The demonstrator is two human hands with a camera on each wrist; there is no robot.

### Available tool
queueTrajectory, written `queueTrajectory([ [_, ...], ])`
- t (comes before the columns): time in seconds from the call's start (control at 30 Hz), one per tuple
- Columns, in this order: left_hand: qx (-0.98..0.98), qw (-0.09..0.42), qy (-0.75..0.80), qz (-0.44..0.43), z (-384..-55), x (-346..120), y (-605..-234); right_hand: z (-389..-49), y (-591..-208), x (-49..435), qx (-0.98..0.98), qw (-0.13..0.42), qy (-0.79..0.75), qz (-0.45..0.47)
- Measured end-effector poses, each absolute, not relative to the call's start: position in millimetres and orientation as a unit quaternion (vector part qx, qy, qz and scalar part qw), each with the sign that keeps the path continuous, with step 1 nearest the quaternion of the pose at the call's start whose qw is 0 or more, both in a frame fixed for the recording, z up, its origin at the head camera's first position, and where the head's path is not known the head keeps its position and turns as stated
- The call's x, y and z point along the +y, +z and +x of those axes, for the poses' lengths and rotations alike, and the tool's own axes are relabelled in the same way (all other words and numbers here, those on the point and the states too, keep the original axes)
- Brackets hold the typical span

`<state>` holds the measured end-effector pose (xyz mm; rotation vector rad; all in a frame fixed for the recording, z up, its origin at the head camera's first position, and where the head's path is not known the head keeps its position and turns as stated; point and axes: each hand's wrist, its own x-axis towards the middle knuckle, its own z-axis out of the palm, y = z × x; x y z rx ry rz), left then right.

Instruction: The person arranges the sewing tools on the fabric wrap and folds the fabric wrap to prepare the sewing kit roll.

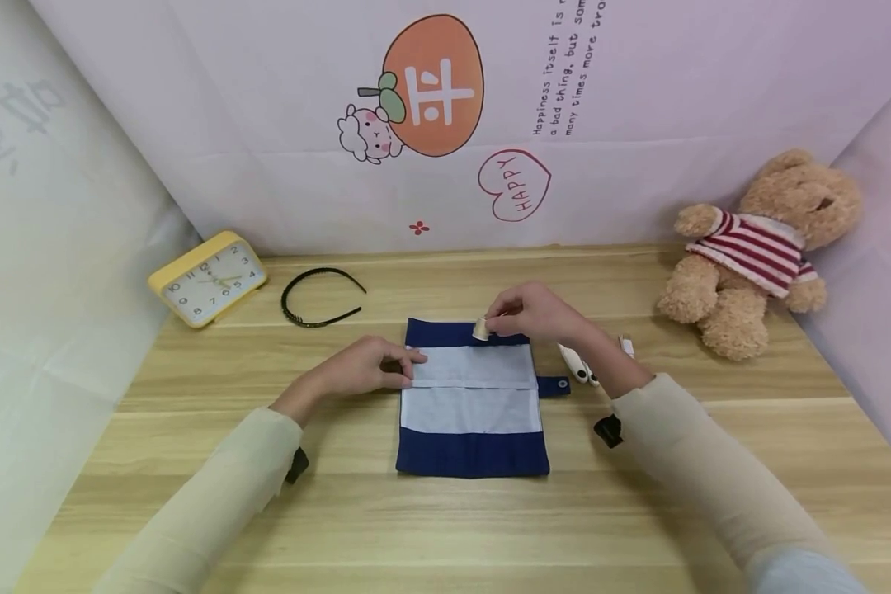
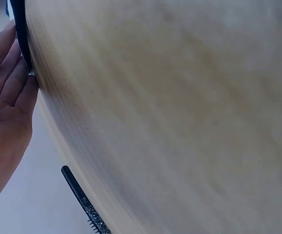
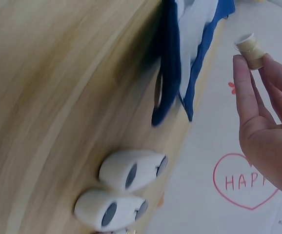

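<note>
A navy cloth pouch (image 1: pixel 471 452) with pale grey-white inner panels lies unfolded on the table, its snap strap (image 1: pixel 557 386) sticking out to the right. At the pouch's left edge, my left hand (image 1: pixel 371 365) rests its fingertips and thumb on the cloth. My right hand (image 1: pixel 538 312) pinches a small spool of beige thread (image 3: pixel 252 51) between thumb and fingers. In the head view the spool overlaps the pouch's far navy band. The right wrist view shows the spool held up above the pouch, with one white end visible.
Two white rounded pieces (image 1: pixel 577 363) with dark spots lie right of the pouch, beside a small white item with a metallic end (image 1: pixel 626 345). Behind are a black headband (image 1: pixel 289 305), a yellow alarm clock (image 1: pixel 211 280) and a teddy bear (image 1: pixel 757 247). White printed cloth encloses the table.
</note>
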<state>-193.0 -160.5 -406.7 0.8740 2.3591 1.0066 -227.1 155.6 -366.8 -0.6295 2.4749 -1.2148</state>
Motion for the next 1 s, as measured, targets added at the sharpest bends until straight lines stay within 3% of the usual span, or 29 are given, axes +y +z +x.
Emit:
queueTrajectory([
  [0.5, 0.85, 0.2, 0.359, 0.329, -194, -159, -407, -230, -371, 120, 0.853, 0.165, -0.423, -0.258],
  [1.0, 0.852, 0.193, 0.352, 0.336, -191, -160, -409, -230, -377, 94, 0.834, 0.21, -0.427, -0.279],
])
